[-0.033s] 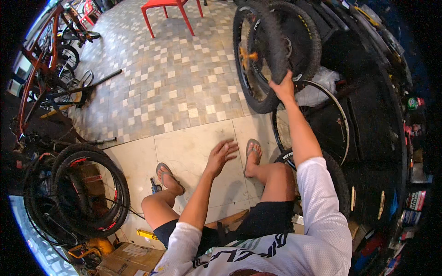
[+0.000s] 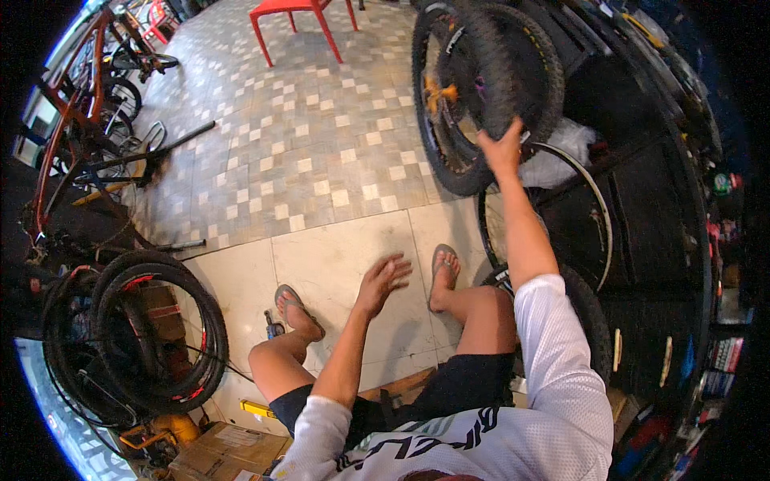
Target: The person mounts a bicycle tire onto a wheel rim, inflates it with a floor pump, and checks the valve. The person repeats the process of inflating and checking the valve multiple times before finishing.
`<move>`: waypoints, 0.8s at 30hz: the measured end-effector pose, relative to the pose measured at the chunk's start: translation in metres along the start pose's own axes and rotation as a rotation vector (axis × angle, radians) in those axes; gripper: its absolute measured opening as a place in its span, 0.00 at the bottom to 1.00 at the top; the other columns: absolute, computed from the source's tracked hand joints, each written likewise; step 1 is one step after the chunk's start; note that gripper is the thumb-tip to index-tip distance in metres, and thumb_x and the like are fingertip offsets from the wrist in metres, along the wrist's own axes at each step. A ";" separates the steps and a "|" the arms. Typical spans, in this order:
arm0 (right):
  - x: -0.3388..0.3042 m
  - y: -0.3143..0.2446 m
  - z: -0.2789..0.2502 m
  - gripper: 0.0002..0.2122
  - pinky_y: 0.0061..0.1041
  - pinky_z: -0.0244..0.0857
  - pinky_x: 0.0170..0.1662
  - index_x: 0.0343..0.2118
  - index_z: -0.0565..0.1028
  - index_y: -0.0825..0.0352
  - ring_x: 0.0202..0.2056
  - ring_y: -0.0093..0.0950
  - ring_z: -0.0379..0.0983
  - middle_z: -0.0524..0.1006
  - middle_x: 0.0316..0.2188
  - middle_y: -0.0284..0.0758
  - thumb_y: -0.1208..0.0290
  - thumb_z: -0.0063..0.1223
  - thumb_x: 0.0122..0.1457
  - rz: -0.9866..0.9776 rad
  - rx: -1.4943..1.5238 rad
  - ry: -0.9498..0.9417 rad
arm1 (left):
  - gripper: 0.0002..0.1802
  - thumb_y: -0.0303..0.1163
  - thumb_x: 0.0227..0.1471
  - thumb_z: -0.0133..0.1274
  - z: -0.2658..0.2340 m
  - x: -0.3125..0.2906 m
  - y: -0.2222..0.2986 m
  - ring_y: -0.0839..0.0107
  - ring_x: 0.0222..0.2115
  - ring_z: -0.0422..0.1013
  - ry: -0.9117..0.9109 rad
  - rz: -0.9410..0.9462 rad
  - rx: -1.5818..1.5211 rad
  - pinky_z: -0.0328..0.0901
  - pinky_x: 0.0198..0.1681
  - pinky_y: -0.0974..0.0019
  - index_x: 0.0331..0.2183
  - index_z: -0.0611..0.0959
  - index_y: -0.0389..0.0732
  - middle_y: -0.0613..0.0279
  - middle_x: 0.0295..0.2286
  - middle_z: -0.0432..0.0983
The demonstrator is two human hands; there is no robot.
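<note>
My right hand reaches far out to the right, its fingers wrapped round the lower end of a knobby black bicycle tyre. That tyre stands almost edge-on and is slightly blurred. It overlaps a bicycle wheel with an orange hub, and another fat-tyred wheel leans behind. Whether the gripped tyre is mounted on a rim is hard to make out. My left hand hovers over the pale floor tiles between my feet, empty, with its fingers stretched out and a little apart.
A thin bare rim leans near my right forearm, beside a clear plastic bag. Several tyres are stacked at the left, behind a cardboard box. An orange bicycle frame stands far left; a red chair is ahead.
The tyre in my right hand has turned slightly and shifted a little to the right. My left hand has dropped slightly. Much of the scene shifts a little with the view.
</note>
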State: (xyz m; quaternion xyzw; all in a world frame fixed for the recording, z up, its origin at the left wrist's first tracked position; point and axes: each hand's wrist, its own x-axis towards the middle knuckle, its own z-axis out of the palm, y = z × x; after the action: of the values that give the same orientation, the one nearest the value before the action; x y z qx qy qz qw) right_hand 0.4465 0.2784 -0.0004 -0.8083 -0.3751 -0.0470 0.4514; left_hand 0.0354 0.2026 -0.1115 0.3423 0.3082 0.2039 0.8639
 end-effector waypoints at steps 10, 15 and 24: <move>0.024 0.064 0.039 0.54 0.40 0.62 0.62 0.68 0.48 0.74 0.61 0.53 0.66 0.68 0.60 0.58 0.56 0.73 0.46 0.253 -0.073 -0.041 | 0.34 0.53 0.63 0.53 -0.039 -0.069 -0.049 0.61 0.52 0.73 0.197 -0.130 0.015 0.69 0.53 0.55 0.61 0.71 0.41 0.52 0.54 0.75; 0.033 0.129 0.005 0.50 0.44 0.58 0.64 0.65 0.61 0.74 0.62 0.51 0.64 0.66 0.63 0.55 0.46 0.73 0.45 0.181 -0.342 -0.164 | 0.30 0.49 0.63 0.55 -0.047 -0.054 -0.041 0.63 0.50 0.75 0.118 -0.130 0.064 0.70 0.52 0.57 0.60 0.73 0.45 0.56 0.52 0.77; -0.002 0.157 0.029 0.46 0.47 0.61 0.64 0.71 0.48 0.70 0.64 0.50 0.63 0.58 0.69 0.51 0.60 0.66 0.58 0.475 -0.357 -0.244 | 0.36 0.55 0.64 0.52 -0.050 -0.111 -0.027 0.56 0.55 0.71 0.205 -0.162 0.131 0.67 0.56 0.51 0.63 0.69 0.43 0.50 0.57 0.71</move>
State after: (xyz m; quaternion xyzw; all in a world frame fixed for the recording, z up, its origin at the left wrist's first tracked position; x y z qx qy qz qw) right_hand 0.5394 0.2504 -0.1274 -0.9393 -0.2133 0.0917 0.2526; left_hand -0.0748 0.1454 -0.1159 0.3494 0.4339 0.1469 0.8174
